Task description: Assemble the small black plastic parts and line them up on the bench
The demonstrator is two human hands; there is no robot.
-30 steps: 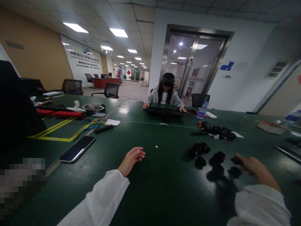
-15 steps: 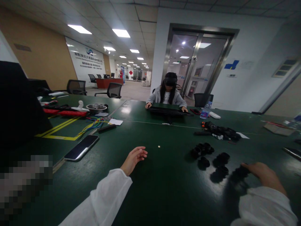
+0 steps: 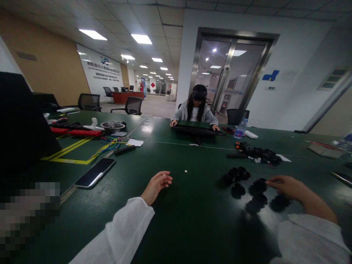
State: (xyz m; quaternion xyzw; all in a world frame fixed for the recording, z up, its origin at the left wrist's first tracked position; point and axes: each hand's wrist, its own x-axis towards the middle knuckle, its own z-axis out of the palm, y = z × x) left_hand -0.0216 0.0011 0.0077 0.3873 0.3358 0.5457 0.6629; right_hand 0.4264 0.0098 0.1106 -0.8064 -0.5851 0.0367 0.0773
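Observation:
Over the right half of the green table lie several small black, lumpy, roundish pieces, too dark to name more exactly. My right hand reaches in from the right, its thumb and fingertips closed on the right edge of one black piece. Just below that hand another black piece lies free, with a third piece to its left. A black cluster and a single piece sit farther left. My left hand rests on the table with loosely curved fingers, empty, near a tiny pale square.
A phone lies at left, near coloured wires and a metal bowl. Across the table a person holds a dark flat panel. At the back right are a water bottle and a black heap.
My right hand has let go of the nearest black piece at the right, leaving it on the table. It has moved left and away from me to another piece. My left hand stays still.

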